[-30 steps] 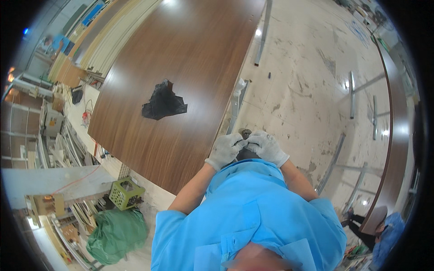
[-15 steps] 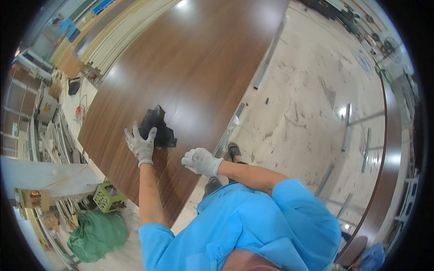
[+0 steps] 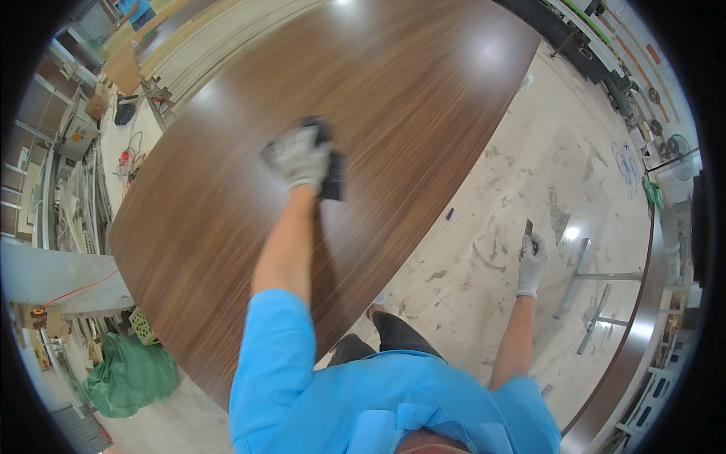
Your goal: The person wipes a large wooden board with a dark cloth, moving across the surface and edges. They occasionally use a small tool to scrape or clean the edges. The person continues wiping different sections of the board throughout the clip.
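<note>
Brown, glossy and finely streaked, a wood-grain panel point(image 3: 219, 242) carries a limp black sheet point(image 3: 333, 180) with angular edges, lying partly under the pale-gloved left hand point(image 3: 299, 157); blur leaves me unable to tell whether its fingers grip or merely press. The right hand point(image 3: 532, 261), likewise gloved, is closed around a thin, flat, dark strip point(image 3: 528, 226) above the scuffed, pale floor point(image 3: 454, 310). At left, a boxy grey case point(image 3: 73, 147) bears an illegible yellowish label point(image 3: 78, 135).
</note>
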Available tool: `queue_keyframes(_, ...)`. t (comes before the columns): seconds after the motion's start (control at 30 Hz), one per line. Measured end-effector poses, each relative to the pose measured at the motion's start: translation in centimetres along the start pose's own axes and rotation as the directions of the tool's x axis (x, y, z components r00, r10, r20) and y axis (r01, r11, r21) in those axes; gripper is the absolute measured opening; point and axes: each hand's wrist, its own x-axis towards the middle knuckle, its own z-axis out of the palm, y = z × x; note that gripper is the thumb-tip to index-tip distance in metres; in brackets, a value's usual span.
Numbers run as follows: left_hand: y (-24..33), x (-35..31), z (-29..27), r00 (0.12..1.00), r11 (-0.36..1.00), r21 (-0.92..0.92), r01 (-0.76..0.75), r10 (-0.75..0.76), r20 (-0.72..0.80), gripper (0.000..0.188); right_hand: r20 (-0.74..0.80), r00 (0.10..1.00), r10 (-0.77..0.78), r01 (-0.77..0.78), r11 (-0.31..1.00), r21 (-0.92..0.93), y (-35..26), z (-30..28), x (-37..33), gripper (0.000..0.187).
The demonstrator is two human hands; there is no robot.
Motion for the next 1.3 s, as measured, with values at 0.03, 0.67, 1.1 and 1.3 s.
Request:
queue_keyframes(0.03, 5.5, -0.5, 1.3, 0.991, 0.969, -0.213, -0.13, 0.13, -0.011, 0.037, 0.034, 0.999, -0.027, 0.025, 0.997, 0.074, 0.1, -0.4, 0.1, 0.018)
queue_keyframes(0.67, -24.1, -4.5, -9.9, 0.525, 0.44, 0.378, 0.815, -0.836, -0.16, 0.057, 0.023, 1.0, -0.015, 0.015, 1.0, -0.012, 1.4, 1.5, 1.1, 0.01)
queue_keyframes(1.1, 18.5, -1.0, 5.2, 0.675, 0.703, -0.246, -0.667, 0.71, 0.2, 0.051, 0.066, 0.996, 0.065, -0.075, 0.982, 0.173, -0.2, 2.0, -1.1, 0.015)
queue_keyframes(1.3, 11.6, -9.4, -2.1, 0.767, 0.834, -0.21, -0.511, 0.552, 0.327, 0.059, 0.374, 0.833, -0.409, 0.377, 0.913, 0.158, -5.7, 9.0, -2.8, 0.019)
